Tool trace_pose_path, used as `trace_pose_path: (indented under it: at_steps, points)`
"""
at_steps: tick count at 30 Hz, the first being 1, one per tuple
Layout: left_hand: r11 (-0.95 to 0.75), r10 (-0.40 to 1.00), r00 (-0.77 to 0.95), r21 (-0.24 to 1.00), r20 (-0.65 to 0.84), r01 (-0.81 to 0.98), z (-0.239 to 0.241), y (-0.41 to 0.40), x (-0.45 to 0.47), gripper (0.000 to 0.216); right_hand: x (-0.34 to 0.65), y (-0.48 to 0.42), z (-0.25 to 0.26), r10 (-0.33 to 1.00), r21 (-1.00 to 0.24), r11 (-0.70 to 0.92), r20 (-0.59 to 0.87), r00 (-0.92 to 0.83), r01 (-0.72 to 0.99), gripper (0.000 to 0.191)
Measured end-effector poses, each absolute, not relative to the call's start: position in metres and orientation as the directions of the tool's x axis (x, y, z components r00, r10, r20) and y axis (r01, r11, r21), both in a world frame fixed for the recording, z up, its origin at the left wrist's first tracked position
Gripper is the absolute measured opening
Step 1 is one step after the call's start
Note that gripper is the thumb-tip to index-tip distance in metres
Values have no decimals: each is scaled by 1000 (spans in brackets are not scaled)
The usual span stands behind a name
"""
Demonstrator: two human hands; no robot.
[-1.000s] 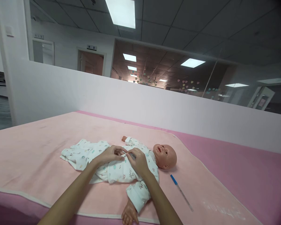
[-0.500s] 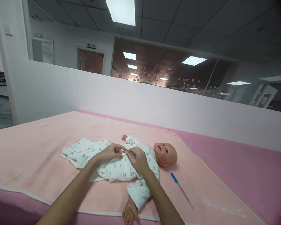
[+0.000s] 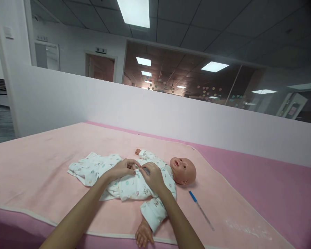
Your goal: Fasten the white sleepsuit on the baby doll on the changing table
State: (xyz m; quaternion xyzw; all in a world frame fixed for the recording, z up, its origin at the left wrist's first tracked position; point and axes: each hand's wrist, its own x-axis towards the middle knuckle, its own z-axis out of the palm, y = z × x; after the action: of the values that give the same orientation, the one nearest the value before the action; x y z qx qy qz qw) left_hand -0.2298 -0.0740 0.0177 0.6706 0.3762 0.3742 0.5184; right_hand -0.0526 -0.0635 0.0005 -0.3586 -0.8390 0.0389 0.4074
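Note:
A baby doll point(image 3: 184, 171) lies on its back with its head to the right, dressed in a white printed jacket point(image 3: 133, 188) and matching trousers point(image 3: 93, 169). Over the front of the jacket, my left hand point(image 3: 124, 168) and my right hand point(image 3: 151, 174) meet at the fingertips. Both hands pinch the jacket cloth at the doll's middle, with fingers bent. What exactly lies between the fingertips is too small to make out. One doll hand point(image 3: 144, 233) rests at the near edge, below my right forearm; the other arm stretches away on the far side.
A pen-like stick with a blue cap point(image 3: 193, 196) lies right of the doll. Underneath spreads a peach sheet point(image 3: 54, 166) over a pink mat point(image 3: 269, 180). Behind runs a low white wall point(image 3: 171, 119) topped by glass, with a doorway point(image 3: 101, 67) beyond.

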Motion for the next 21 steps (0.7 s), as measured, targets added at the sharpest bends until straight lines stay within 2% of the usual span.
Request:
trace_pose_path:
  at_steps: [14,21]
  points:
    - [-188,901,415,976,127,108,20,-77,-228,24,-54,-66,2,599,-312,767,661,-452,560,9]
    - [-207,921,369,959,124,195,13,-72,-229,15,-53,-67,3,602,-317,771,647,-469,553,15]
